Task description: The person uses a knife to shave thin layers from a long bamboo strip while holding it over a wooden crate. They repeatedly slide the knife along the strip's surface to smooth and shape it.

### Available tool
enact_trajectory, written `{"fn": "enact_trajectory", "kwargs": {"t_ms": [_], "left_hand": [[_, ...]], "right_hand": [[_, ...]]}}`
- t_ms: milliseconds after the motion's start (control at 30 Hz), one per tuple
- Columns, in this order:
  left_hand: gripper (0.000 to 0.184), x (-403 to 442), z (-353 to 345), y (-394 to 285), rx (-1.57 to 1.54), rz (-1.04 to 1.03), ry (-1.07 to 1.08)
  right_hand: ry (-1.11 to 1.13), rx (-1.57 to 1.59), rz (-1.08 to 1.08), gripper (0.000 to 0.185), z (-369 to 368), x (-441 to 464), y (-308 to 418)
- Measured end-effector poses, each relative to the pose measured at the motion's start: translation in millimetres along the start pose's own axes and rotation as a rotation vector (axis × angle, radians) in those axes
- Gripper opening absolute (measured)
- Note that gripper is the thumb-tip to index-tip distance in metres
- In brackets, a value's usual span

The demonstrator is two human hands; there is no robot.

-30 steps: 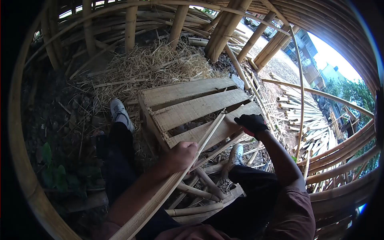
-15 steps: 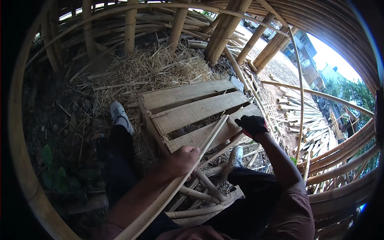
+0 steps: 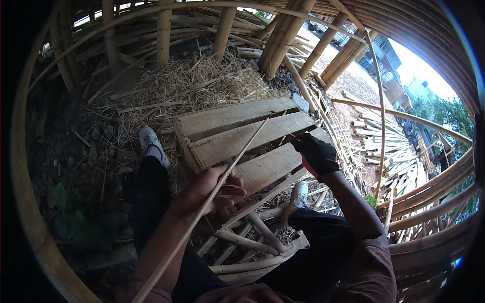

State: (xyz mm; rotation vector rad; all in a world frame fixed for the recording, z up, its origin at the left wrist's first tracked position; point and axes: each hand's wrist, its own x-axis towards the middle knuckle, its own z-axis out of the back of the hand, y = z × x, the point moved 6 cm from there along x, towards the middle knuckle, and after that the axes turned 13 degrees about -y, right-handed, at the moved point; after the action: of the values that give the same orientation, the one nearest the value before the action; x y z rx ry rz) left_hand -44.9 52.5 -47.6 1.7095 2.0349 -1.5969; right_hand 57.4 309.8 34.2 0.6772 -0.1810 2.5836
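Note:
My bare left hand (image 3: 214, 189) is at a long, thin bamboo strip (image 3: 202, 209), which runs from my lap at the lower left up over the slatted wooden crate (image 3: 237, 144). The strip lies against the thumb, and the other fingers are loosely curled and spread below it. In a dark fingerless-looking glove with red on it, my right hand (image 3: 317, 155) is closed above the crate's right end. A thin sliver shows by its fingertips, but I cannot make out what the fist holds.
Straw and shavings (image 3: 202, 83) cover the ground behind the crate. Bamboo posts (image 3: 288, 38) stand beyond it, and a pile of cut bamboo poles (image 3: 391, 151) lies outside at right. Crossed bamboo pieces (image 3: 252, 240) sit low between my legs. My shoes (image 3: 151, 143) are beside the crate.
My left hand has shifted left and up, its fist loosening into spread fingers. The strip now shows a narrower side, its tip higher and further left. My right hand has moved slightly.

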Motion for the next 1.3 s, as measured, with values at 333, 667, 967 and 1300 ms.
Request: {"fn": "enact_trajectory", "kwargs": {"t_ms": [333,667,967,1300], "left_hand": [[0.023,-2.1,26.4,-17.9,-0.192,0.035,0.052],[0.016,-2.4,25.4,-21.6,-0.060,-0.180,0.108],[0.023,4.5,46.0,-23.9,-0.095,-0.229,-0.017],[0.026,8.7,49.1,-26.2,0.053,-0.347,-0.125]], "right_hand": [[0.179,-0.005,0.519,0.048,-36.0,8.2,48.7],[0.130,-0.320,0.370,0.043,-62.7,23.5,-18.4],[0.629,-0.032,0.670,0.057,-9.9,-38.4,96.3],[0.361,-0.242,0.453,0.052,-20.6,-42.2,24.6]]}}
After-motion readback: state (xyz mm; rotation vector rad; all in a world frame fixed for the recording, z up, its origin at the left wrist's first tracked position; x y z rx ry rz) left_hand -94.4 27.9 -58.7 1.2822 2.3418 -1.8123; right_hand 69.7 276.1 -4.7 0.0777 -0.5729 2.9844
